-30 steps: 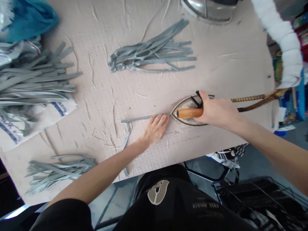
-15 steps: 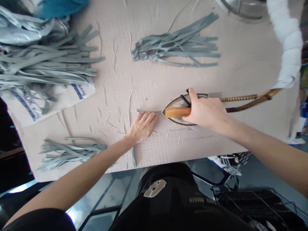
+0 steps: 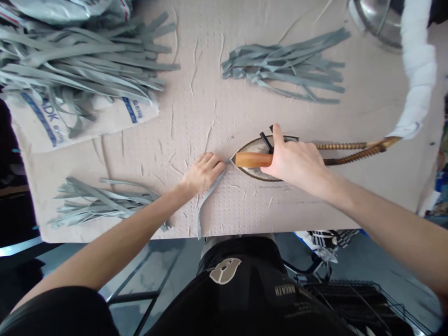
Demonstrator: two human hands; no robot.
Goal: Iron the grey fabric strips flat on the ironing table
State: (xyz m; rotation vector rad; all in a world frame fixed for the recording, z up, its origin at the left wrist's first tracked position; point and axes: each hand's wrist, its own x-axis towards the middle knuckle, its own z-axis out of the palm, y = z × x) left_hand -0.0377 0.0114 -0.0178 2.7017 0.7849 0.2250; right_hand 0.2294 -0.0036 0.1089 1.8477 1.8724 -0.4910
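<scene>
My right hand [image 3: 296, 161] is wrapped round the orange handle of a steam iron [image 3: 254, 160], which lies flat on the padded table with its tip pointing left. Just left of that tip, my left hand [image 3: 205, 173] is closed on a narrow grey fabric strip [image 3: 207, 198]. A short piece of the strip shows between my fingers and the iron's tip, and its loose tail curves down to the table's front edge. How much of it lies under the iron is hidden.
A large heap of grey strips [image 3: 87, 56] lies on a printed plastic bag [image 3: 115, 119] at the back left. Smaller bundles lie at the back middle [image 3: 283, 67] and front left [image 3: 105, 200]. A white-wrapped hose [image 3: 416, 70] runs to the iron. Loose threads litter the table [image 3: 367, 186].
The view has shifted a little. The strip's tail now shows curving from my left hand to the front edge. The iron's tip sits nearer my left fingers.
</scene>
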